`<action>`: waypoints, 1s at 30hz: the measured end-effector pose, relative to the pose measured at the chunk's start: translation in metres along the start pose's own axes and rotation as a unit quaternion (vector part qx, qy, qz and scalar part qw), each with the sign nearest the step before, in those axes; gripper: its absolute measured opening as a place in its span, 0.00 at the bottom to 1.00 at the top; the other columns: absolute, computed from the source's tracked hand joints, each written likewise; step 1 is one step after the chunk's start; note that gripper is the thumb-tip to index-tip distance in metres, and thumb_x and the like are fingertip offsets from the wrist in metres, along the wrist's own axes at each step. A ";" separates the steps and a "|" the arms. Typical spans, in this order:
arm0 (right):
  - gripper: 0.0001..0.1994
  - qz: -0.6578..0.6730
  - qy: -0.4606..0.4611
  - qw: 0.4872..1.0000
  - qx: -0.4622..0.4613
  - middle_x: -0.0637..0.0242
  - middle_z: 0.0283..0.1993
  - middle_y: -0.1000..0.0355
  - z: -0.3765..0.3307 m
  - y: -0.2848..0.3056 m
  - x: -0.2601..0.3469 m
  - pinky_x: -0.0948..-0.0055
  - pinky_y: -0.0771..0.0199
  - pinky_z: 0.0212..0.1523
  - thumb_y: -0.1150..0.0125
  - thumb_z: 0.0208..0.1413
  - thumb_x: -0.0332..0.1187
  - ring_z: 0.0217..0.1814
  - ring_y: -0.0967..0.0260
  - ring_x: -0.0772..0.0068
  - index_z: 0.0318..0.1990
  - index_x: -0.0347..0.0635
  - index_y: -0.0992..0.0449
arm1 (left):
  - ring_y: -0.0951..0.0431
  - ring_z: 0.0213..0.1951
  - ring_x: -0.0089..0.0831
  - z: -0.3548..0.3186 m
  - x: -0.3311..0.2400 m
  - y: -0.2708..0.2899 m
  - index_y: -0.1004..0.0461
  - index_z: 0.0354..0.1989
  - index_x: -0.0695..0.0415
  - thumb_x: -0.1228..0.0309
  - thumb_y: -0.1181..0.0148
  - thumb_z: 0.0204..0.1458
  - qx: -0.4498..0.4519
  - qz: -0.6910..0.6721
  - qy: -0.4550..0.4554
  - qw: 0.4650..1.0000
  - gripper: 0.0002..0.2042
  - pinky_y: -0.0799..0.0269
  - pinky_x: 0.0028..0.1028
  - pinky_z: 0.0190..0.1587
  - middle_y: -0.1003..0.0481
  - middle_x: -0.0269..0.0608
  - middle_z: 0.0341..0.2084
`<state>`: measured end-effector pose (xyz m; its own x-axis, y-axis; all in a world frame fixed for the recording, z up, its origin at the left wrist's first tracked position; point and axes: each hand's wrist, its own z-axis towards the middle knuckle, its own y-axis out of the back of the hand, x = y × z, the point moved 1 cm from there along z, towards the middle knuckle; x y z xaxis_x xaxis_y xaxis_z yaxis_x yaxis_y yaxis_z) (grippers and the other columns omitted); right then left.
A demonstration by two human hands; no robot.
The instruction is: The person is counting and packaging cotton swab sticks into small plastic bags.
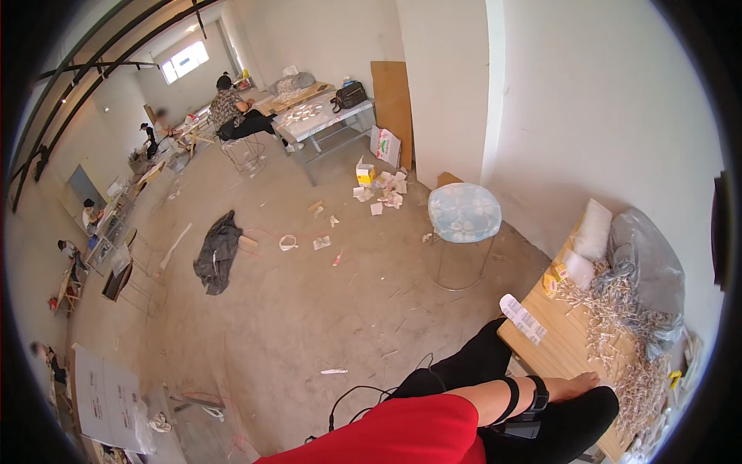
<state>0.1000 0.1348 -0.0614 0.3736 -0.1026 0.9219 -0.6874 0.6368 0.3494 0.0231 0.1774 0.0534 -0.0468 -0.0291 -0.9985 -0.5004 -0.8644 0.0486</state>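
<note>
My left hand (572,385) is at the near edge of a wooden board table (541,340) on the right, just above my black-trousered thigh. Its fingers look curled together beside a heap of loose cotton swabs (618,325); what they hold, if anything, is too small to make out. Black straps (533,393) wrap my left forearm, below a red sleeve. On the table's left corner lies a white printed packaging card (523,319), and a yellow box (554,278) stands behind the swabs. My right hand is out of the picture.
A grey plastic bag (648,255) and white packs (592,230) crowd the table's far side. Beyond stands a blue-topped stool (464,213). Dark cloth (219,254), paper scraps and a black cable (340,410) lie on the floor. Other people work at tables farther back.
</note>
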 end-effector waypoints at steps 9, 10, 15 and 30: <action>0.15 0.018 -0.017 0.996 -0.081 0.52 0.46 0.24 -0.014 0.034 0.002 0.62 0.27 0.51 0.48 0.58 0.30 0.50 0.26 0.54 0.52 0.39 0.27 | 0.27 0.47 0.55 0.006 0.013 -0.003 0.32 0.41 0.64 0.56 0.55 0.60 0.009 0.087 -0.072 0.994 0.20 0.33 0.43 0.48 0.27 0.61 0.40; 0.15 0.020 -0.021 0.995 -0.093 0.52 0.46 0.24 -0.019 0.039 -0.001 0.62 0.27 0.51 0.48 0.58 0.30 0.50 0.26 0.54 0.52 0.39 0.27 | 0.27 0.47 0.55 0.005 0.012 -0.005 0.32 0.41 0.64 0.56 0.55 0.60 -0.022 -0.007 -0.018 1.000 0.19 0.33 0.44 0.48 0.27 0.61 0.40; 0.15 0.033 -0.023 0.991 -0.130 0.52 0.45 0.24 -0.014 0.050 0.008 0.62 0.27 0.51 0.48 0.58 0.29 0.50 0.26 0.55 0.52 0.39 0.27 | 0.28 0.47 0.56 0.013 0.020 0.001 0.33 0.41 0.62 0.57 0.55 0.61 0.013 0.106 -0.059 0.993 0.18 0.34 0.44 0.48 0.27 0.61 0.40; 0.15 0.058 -0.045 0.961 -0.268 0.52 0.45 0.24 -0.027 0.096 -0.011 0.62 0.27 0.51 0.49 0.58 0.28 0.50 0.26 0.55 0.52 0.38 0.27 | 0.28 0.46 0.51 -0.015 -0.024 0.006 0.34 0.41 0.62 0.58 0.56 0.61 -0.004 -0.034 -0.002 0.999 0.17 0.34 0.41 0.47 0.28 0.58 0.41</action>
<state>0.0468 0.2176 -0.0422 0.2416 -0.0583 0.9686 -0.2928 0.9473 0.1300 0.0344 0.1654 0.0770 -0.0165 0.0321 -0.9993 -0.4952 -0.8686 -0.0197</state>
